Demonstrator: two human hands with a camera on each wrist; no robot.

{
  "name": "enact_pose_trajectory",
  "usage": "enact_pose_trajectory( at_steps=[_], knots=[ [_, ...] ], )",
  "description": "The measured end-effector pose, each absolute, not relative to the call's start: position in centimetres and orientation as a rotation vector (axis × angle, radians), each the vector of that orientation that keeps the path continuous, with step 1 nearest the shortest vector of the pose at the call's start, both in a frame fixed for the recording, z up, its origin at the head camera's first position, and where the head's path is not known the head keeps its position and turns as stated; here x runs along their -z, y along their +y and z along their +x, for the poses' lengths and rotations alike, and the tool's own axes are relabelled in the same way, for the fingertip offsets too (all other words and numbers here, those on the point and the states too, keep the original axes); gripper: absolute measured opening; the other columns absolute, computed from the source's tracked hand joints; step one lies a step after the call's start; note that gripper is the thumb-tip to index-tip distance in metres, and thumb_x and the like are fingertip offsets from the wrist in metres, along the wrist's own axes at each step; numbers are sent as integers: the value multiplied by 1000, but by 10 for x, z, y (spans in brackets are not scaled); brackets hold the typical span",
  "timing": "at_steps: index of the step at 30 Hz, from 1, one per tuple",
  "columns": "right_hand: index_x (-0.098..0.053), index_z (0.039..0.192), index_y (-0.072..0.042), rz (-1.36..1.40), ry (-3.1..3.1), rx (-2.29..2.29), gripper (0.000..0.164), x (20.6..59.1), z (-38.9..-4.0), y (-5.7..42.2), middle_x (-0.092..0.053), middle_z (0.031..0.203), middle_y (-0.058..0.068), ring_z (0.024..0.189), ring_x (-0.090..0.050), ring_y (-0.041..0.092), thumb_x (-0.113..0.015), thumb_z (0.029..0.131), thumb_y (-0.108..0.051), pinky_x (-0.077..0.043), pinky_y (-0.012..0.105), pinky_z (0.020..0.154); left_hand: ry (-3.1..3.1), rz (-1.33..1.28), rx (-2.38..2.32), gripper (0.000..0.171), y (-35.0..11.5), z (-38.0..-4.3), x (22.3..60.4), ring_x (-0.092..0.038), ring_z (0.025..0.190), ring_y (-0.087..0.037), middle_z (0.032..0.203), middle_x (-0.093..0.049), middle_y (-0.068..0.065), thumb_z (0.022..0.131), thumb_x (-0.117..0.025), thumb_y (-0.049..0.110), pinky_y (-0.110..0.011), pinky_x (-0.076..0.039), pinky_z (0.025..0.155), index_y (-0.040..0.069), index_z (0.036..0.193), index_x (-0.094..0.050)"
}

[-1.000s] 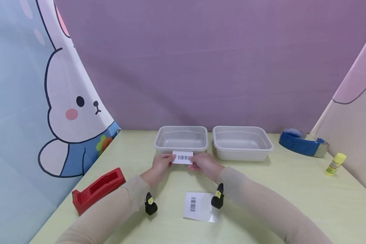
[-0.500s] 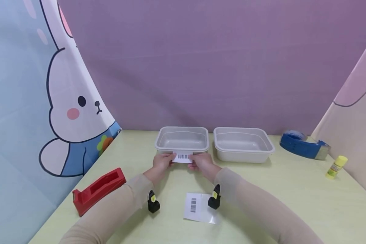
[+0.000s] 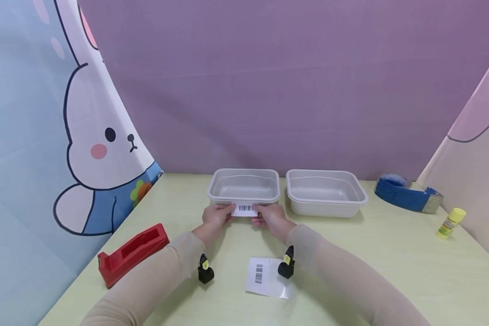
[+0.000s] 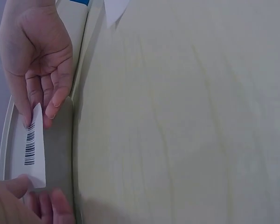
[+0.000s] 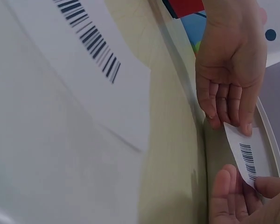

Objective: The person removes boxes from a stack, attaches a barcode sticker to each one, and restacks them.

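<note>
In the head view a white barcode label (image 3: 245, 209) is against the front wall of the left pale grey plastic container (image 3: 244, 184). My left hand (image 3: 214, 218) holds its left end, thumb on the printed face. At the other end my right hand (image 3: 274, 219) pinches it the same way. Both wrist views show the label (image 4: 36, 149) standing out from the container at its lower edge, with curled fingers close below it. A second barcode label (image 3: 259, 277) lies on its glossy backing sheet nearer me.
A matching container (image 3: 325, 206) stands to the right. Beyond it are a blue tape dispenser (image 3: 403, 194) and a yellow glue stick (image 3: 450, 223). A red tape dispenser (image 3: 132, 253) sits beside my left forearm. A purple cloth (image 3: 269, 90) hangs behind the table.
The label has tipped and moved slightly up toward the container's front rim between both hands. The hands keep their hold, and the containers stay put.
</note>
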State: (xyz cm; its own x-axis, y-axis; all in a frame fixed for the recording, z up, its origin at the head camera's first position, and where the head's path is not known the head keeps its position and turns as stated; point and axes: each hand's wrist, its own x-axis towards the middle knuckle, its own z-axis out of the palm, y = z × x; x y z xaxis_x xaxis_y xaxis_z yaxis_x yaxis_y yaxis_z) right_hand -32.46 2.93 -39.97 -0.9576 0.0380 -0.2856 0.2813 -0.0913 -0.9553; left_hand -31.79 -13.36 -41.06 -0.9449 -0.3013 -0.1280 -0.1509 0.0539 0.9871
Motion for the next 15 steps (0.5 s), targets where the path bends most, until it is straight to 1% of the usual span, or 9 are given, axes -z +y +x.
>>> enact_pose_trajectory(
  at_steps=[4, 7, 9, 11, 13, 15],
  knots=[
    [-62, 106, 10, 358, 1991, 2178, 28, 400, -324, 29, -71, 77, 22, 48, -63, 12, -68, 89, -11, -61, 29, 57, -2315, 505, 1803, 26, -135, -313, 410, -63, 69, -16, 84, -71, -10, 83, -76, 23, -22, -55, 61, 0, 94, -70],
    [-62, 108, 10, 358, 1990, 2177, 28, 401, -324, 29, -71, 84, 25, 48, -63, 12, -68, 89, -10, -61, 30, 58, -2389, 476, 1682, 23, -134, -309, 410, -61, 68, -16, 84, -71, -8, 83, -76, 25, -19, -49, 56, 4, 91, -72],
    [-62, 109, 10, 358, 1992, 2177, 29, 401, -324, 29, -71, 88, 26, 49, -63, 12, -68, 89, -10, -61, 29, 59, -2398, 422, 1689, 20, -132, -308, 409, -62, 71, -15, 88, -71, -8, 84, -74, 22, -19, -50, 59, 4, 94, -73],
    [-62, 110, 10, 357, 1999, 2173, 29, 402, -324, 29, -71, 88, 26, 50, -64, 12, -68, 89, -10, -61, 29, 59, -2377, 342, 1757, 17, -129, -308, 409, -63, 75, -13, 95, -72, -12, 86, -72, 14, -21, -55, 66, 2, 98, -73],
    [-61, 111, 11, 351, 2006, 2171, 30, 402, -324, 29, -72, 84, 25, 50, -64, 12, -67, 89, -9, -61, 29, 59, -2317, 281, 1868, 16, -126, -310, 408, -64, 80, -12, 100, -72, -16, 88, -66, 4, -25, -58, 75, -2, 101, -72],
    [-61, 112, 11, 350, 2014, 2166, 31, 403, -325, 28, -71, 76, 21, 49, -63, 12, -68, 89, -8, -61, 28, 58, -2256, 242, 1960, 20, -123, -312, 407, -66, 82, -13, 103, -71, -20, 88, -58, -5, -31, -59, 83, -6, 103, -70]
  ],
)
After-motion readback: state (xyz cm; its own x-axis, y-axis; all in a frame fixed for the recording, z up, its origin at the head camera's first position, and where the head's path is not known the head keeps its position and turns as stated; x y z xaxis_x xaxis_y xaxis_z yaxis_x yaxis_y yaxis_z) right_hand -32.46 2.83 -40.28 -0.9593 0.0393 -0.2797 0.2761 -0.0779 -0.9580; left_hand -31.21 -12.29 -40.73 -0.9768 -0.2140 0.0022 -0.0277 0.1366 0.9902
